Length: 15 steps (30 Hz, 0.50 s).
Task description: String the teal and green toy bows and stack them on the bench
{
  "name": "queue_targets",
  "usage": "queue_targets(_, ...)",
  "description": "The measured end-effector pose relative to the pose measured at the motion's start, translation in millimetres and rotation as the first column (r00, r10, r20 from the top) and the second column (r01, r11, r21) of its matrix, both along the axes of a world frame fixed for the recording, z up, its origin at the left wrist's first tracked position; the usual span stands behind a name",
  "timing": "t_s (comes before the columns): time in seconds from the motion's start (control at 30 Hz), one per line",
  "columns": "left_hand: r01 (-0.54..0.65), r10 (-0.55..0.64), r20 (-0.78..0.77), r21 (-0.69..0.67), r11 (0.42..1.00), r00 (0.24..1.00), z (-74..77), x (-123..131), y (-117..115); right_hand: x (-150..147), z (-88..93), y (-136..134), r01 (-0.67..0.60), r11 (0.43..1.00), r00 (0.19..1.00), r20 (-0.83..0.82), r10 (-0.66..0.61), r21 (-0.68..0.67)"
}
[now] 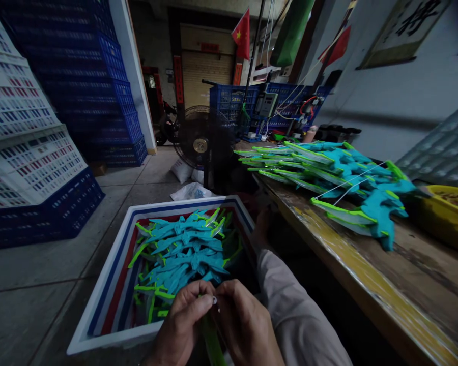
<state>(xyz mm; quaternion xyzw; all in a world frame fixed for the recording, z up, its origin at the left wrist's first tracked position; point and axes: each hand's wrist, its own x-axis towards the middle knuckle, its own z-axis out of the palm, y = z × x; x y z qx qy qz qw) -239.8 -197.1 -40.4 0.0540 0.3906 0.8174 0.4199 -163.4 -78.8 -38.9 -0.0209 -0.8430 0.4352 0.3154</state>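
Note:
Just in front of me my left hand (185, 323) is closed, thumb and forefinger pinching the tip of a toy bow. The bow's green limb (212, 341) runs down between my hands; the rest of it is hidden. A small white piece, maybe the end of its string (214, 300), shows at the fingertips. Pressed close alongside, my right hand (248, 325) is also closed at the same tip. Beyond my hands a white crate (116, 343) with a striped lining holds several blue and green toy bows (191, 241).
To the right stands a wooden table (416, 284) bearing a pile of strung toy bows (339, 168) and a yellow basin (448, 216). A black fan (200, 145) stands ahead. Stacked blue crates (116, 101) and white crates (41, 162) rise on the left.

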Motion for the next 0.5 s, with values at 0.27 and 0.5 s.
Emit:
queue_targets(0.27,-0.001,0.001,0.031,-0.002,1.0,1.0,-15.6,2.6,5.0,11.0,8.6,9.0,-0.055,0.972,0.998,0.04,0.047,0.227)
queue_targets(0.5,-0.046,0.042,0.073,0.049,0.998,0.996,-20.7,6.6,7.2,4.3,6.4,9.2,0.029,0.873,0.998,-0.059,0.0,0.487)
